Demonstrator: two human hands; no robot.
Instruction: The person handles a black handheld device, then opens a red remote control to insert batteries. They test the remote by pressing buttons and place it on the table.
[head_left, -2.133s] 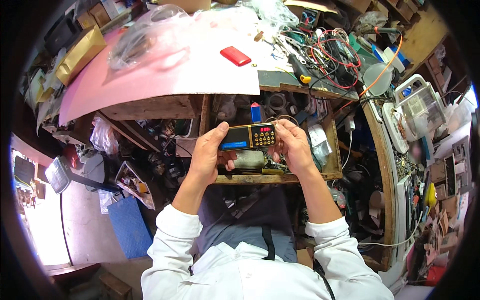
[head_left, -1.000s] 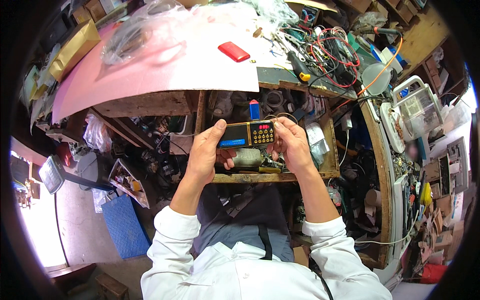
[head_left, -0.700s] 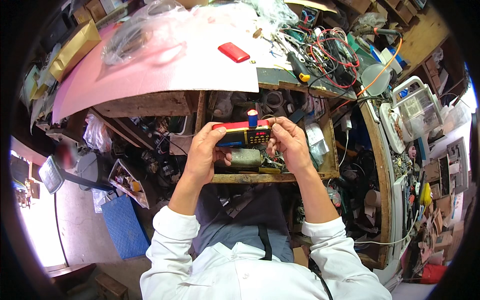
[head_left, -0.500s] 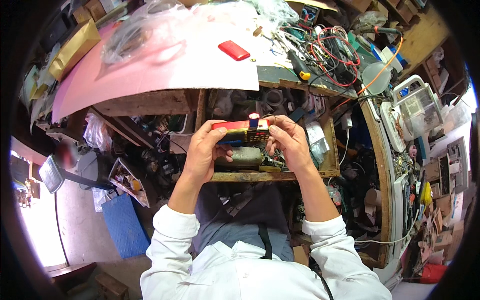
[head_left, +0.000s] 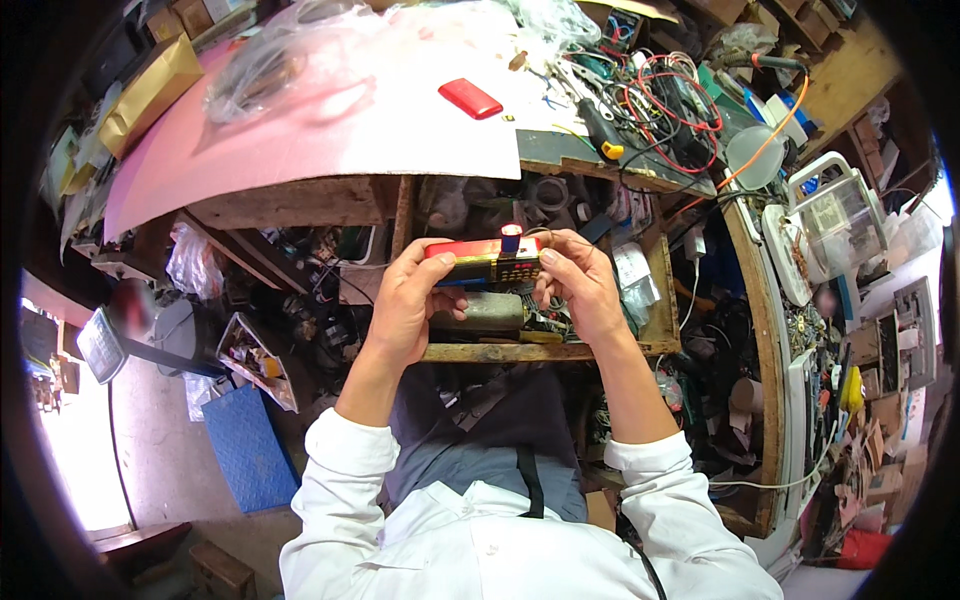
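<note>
Both my hands hold a small red-and-black portable radio (head_left: 475,264) above the open drawer. Its top is red, and rows of small buttons and a red-lit display show on the front near the right end. My left hand (head_left: 405,300) grips the left end, thumb on the front edge. At the right end, my right hand (head_left: 585,285) pinches it between thumb and fingers. A short dark-blue cylinder with a pale, red-rimmed end (head_left: 511,237) stands up at the radio's back edge. A thin dark wire runs behind my right fingers. A flat red case piece (head_left: 470,99) lies on the bench.
A pink-white sheet (head_left: 300,150) covers the bench, with plastic bags on it. At the back right lie a screwdriver (head_left: 600,130) and tangled cables (head_left: 670,100). The wooden drawer (head_left: 550,352) beneath my hands is full of parts. A blue board (head_left: 248,450) leans at left.
Almost nothing differs. The radio and both hands keep the same place and grip, with only a very slight shift of the view.
</note>
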